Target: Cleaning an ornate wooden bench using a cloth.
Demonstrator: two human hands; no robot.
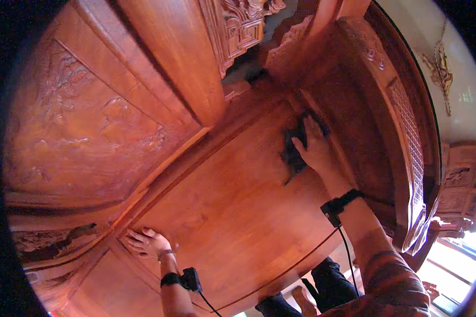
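A dark cloth (293, 152) lies on the reddish wooden seat panel (230, 198) of a large carved piece of furniture. My right hand (314, 146) presses flat on this cloth near the side panel, with thumb and fingers apart. The cloth's far part shows beyond my fingertips. My left hand (148, 241) rests with spread fingers on the wood near the panel's left corner and holds nothing. Each wrist wears a black strap with a small box and a cable.
A carved wooden backrest (83, 130) rises at the left. A curved wooden side with lattice carving (406, 119) stands at the right, before a pale wall or floor with a gold ornament (440, 71). A round wooden post (182, 51) and carved fretwork (242, 35) are at the top.
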